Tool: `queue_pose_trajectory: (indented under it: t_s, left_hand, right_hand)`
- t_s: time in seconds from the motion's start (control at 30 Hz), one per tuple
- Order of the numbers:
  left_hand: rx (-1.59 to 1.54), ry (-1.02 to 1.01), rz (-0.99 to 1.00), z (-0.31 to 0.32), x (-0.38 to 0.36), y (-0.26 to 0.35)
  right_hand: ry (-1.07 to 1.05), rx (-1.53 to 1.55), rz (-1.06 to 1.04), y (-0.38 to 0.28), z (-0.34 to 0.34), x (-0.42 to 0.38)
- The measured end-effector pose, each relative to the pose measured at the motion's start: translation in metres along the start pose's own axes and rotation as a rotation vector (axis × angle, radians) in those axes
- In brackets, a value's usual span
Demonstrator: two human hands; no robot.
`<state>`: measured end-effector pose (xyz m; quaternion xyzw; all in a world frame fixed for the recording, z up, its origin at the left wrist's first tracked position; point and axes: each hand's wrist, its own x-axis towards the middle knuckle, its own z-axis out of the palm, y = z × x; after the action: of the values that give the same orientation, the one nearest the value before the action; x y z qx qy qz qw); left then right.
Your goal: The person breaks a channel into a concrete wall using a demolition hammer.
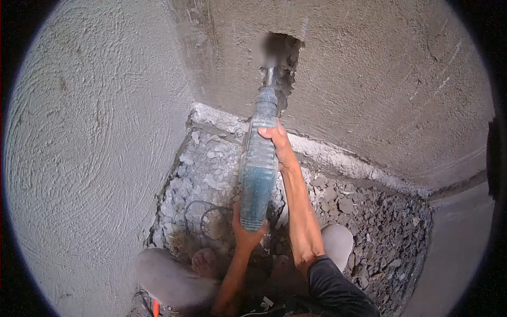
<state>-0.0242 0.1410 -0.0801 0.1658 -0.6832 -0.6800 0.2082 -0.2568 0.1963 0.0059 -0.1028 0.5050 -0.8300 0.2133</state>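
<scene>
A dusty blue-green demolition hammer [257, 179] points away from me toward the wall. My left hand [248, 235] is closed round its rear end, the fingers partly hidden underneath. Farther forward, my right hand [277, 137] grips the body just behind the nose, its thumb lying over the top. The metal chisel bit [271, 76] runs from the nose into a rough-edged hole [289, 58] in the plastered wall [364, 79]. A blurred patch covers the hole's left part and hides the bit's tip.
Broken rubble [203, 164] covers the floor between the walls. A dark cable [203, 211] loops left of the tool. A textured wall [95, 132] stands close on the left, and a pale ledge [338, 158] runs along the wall's foot. My knees are bent low beside the rubble.
</scene>
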Motion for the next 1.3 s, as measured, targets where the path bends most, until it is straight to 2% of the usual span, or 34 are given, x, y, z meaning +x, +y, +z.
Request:
queue_pose_trajectory:
  t_s: [0.07,0.13,0.17,0.23,0.33,0.4,0.43,0.5,0.57,0.63,0.67,0.73,0.87,0.93,1.17,1.23,1.27,1.3]
  left_hand:
    - [-0.007,-0.014,-0.059,-0.004,-0.002,-0.001]
    - [0.144,0.019,0.091,-0.005,0.0,0.008]
    - [0.142,0.021,0.085,-0.007,-0.003,0.015]
    - [0.092,-0.093,0.022,-0.016,-0.006,0.039]
    - [-0.021,-0.125,0.034,-0.033,-0.021,0.013]
    - [0.048,-0.13,0.002,-0.045,-0.027,0.033]
    - [0.121,-0.132,-0.024,-0.051,-0.026,0.044]
    - [0.111,-0.106,-0.093,-0.067,-0.04,0.013]
    - [0.083,-0.082,-0.156,-0.076,-0.036,0.008]
    - [0.143,-0.213,-0.243,-0.08,-0.033,0.027]
    - [0.119,-0.201,-0.243,-0.079,-0.031,0.023]
    - [0.023,-0.27,-0.116,-0.08,-0.029,0.019]
    - [-0.055,-0.234,-0.16,-0.078,-0.023,0.034]
    - [0.005,-0.234,-0.104,-0.078,-0.018,0.036]
    - [-0.047,-0.334,-0.143,-0.108,-0.011,-0.004]
    - [-0.109,-0.327,-0.311,-0.121,-0.003,-0.009]
    - [-0.11,-0.328,-0.311,-0.125,-0.002,-0.009]
    - [0.047,-0.256,-0.268,-0.13,0.004,0.005]
  right_hand:
    - [0.017,0.003,-0.015,-0.001,0.004,0.0]
    - [0.033,-0.01,-0.038,-0.009,0.012,-0.005]
    - [0.012,0.04,-0.043,-0.014,0.013,-0.012]
    - [-0.016,0.095,-0.037,-0.021,0.022,-0.027]
    - [-0.06,0.168,0.027,-0.014,0.028,-0.046]
    - [0.083,-0.01,-0.043,0.001,0.032,-0.048]
    - [0.079,-0.009,-0.044,0.004,0.033,-0.05]
    - [0.146,-0.056,-0.017,0.014,0.041,-0.054]
    - [0.142,-0.025,-0.032,0.02,0.046,-0.055]
    - [0.217,-0.094,0.034,0.016,0.049,-0.062]
    - [0.206,-0.118,0.037,0.012,0.051,-0.064]
    - [0.217,-0.154,0.01,0.004,0.057,-0.067]
    - [0.25,-0.161,0.008,-0.008,0.064,-0.072]
    - [0.271,-0.14,0.005,-0.01,0.065,-0.073]
    - [0.296,-0.121,-0.048,0.014,0.061,-0.067]
    - [0.296,-0.127,-0.042,0.02,0.066,-0.066]
    - [0.276,-0.065,-0.032,0.021,0.069,-0.064]
    - [0.253,0.003,-0.023,0.02,0.073,-0.061]
